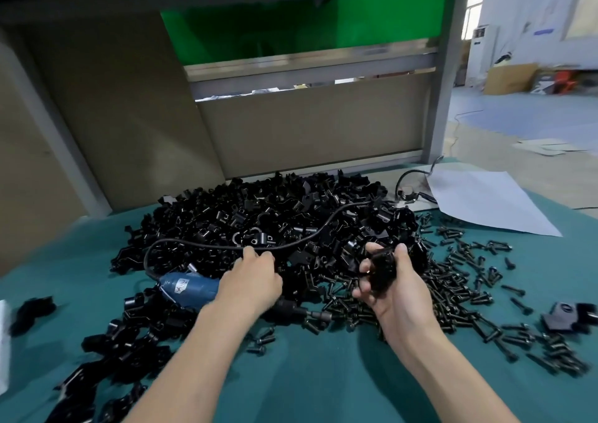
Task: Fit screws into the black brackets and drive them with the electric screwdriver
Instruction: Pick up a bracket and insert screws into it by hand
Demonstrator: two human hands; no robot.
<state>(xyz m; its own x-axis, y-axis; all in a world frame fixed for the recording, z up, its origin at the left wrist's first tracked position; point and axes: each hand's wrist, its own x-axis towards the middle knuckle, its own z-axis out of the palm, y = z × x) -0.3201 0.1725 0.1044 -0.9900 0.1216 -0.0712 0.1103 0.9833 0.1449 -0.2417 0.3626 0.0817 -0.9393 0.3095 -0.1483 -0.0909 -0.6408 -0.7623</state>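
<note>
Right hand [385, 280] curling fingers round black bracket [383, 270]; screws [453, 286] lying just right of them. Left hand [255, 277] digging into bracket pile [259, 215], fingertips buried (grip unclear). Electric screwdriver [191, 288] lying behind them, under wrist. Best turning bracket hole upward.

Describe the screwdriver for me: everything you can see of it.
The screwdriver lies on its side on the green cloth, at the bracket pile's near edge. Blue plastic-looking body with a pale label, black nose pointing right. The left forearm crosses over its middle. Its black cable leaves the left end and loops back over the pile.
</note>
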